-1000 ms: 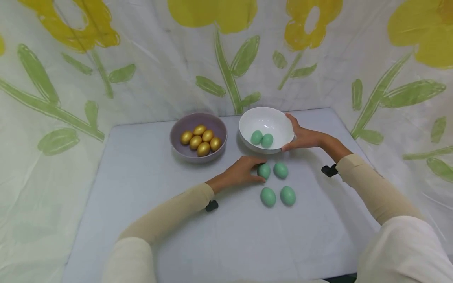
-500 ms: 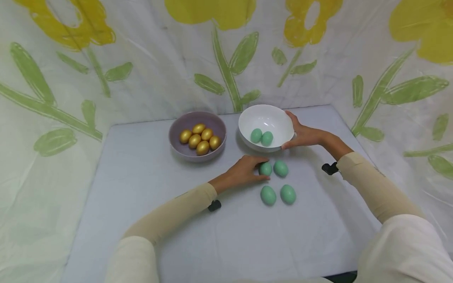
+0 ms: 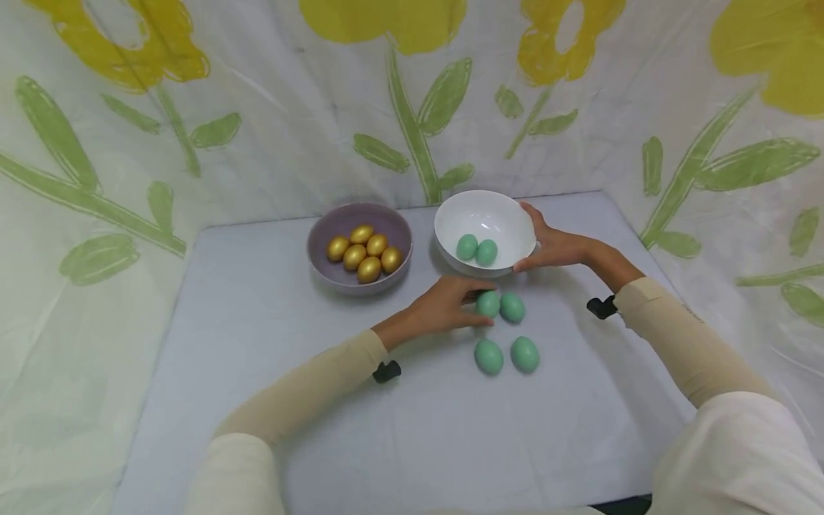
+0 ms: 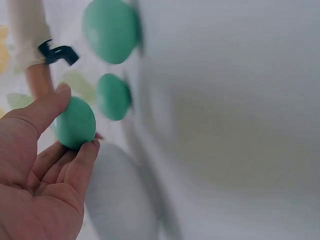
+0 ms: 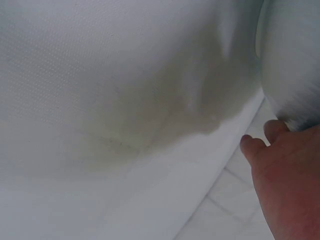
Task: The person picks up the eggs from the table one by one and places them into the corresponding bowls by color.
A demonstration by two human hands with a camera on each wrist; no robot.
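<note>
My left hand [image 3: 444,307] pinches a mint-green egg [image 3: 488,304] between thumb and fingertips, just in front of the white bowl. In the left wrist view the held egg [image 4: 77,122] shows plainly, thumb on one side and fingers on the other. My right hand [image 3: 556,248] grips the right side of the white bowl [image 3: 486,214], thumb toward the near side. Two green eggs [image 3: 467,247] lie inside that bowl. On the table, one green egg [image 3: 512,307] sits right beside the held one; two more, a left egg [image 3: 489,357] and a right egg [image 3: 525,355], lie nearer me.
A mauve bowl [image 3: 360,290] with several gold eggs [image 3: 369,270] stands left of the white bowl. Both bowls are near the back edge of the pale cloth-covered table [image 3: 257,307]. A flower-patterned curtain [image 3: 270,172] hangs behind and at the sides.
My left hand has shifted slightly right and away from me, with the green egg between its fingers. The right hand and the white bowl have stayed in place.
</note>
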